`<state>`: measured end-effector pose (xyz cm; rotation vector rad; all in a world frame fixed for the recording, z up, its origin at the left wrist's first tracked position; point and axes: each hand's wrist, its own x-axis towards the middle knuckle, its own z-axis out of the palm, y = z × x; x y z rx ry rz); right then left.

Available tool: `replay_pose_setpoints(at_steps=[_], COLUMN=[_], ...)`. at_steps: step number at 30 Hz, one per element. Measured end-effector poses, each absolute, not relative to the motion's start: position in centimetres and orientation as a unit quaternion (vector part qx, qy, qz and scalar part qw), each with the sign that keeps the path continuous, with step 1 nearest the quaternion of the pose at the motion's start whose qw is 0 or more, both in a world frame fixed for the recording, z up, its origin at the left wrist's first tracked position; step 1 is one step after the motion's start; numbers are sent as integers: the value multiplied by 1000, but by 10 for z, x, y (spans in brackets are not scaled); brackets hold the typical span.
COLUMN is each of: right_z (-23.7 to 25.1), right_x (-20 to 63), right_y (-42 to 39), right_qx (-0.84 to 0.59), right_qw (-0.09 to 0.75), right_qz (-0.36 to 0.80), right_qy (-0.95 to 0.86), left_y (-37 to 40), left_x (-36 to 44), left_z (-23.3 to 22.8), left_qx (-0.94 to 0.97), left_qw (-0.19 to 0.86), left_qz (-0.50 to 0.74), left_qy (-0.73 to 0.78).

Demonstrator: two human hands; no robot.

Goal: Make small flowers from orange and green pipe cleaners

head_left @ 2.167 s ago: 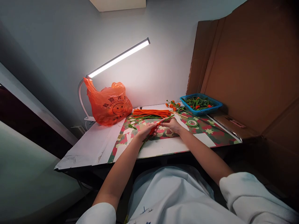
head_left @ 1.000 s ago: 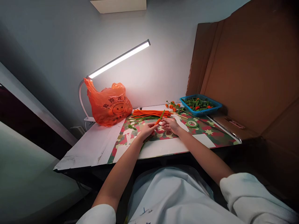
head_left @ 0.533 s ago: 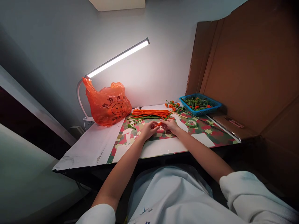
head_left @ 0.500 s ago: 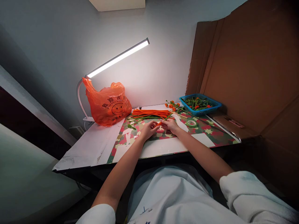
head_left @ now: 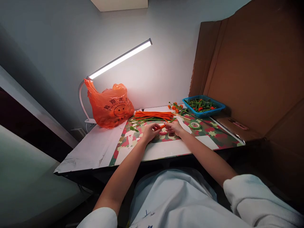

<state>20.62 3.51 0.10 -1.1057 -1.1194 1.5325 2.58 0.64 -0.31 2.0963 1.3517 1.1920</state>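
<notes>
Left hand [head_left: 150,132], right hand [head_left: 174,127] pinch orange pipe cleaner [head_left: 162,126] between them over patterned mat [head_left: 213,133].

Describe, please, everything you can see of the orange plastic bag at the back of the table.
The orange plastic bag is thin, crinkled and slightly see-through, printed in dark ink with a smiley face and lettering too small to read. It sits bulging at the table's rear left, near the wall, its top drawn up into a peak beside the white curved neck of the lit desk lamp. Its base rests on the white tabletop, left of the bundle of orange fuzzy stems. Neither hand touches it.
</notes>
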Motion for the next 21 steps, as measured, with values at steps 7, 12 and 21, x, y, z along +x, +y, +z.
replay_pose_setpoints(at_steps=[7, 12, 21], right_z=[3, 0, 1], right_x=[205, 207, 209], right_y=[33, 35, 38], right_qx=[-469, -453, -399], right_qw=[441, 450, 485], right_qz=[636, 642, 641], right_qy=[-425, -424, -441], left_y=[6, 5, 6], left_x=[26, 27, 27], left_z=[-2, -2, -2], left_qx=[757, 743, 697], left_qw=[168, 197, 288], left_qz=[407, 412, 428], left_qy=[482, 490, 498])
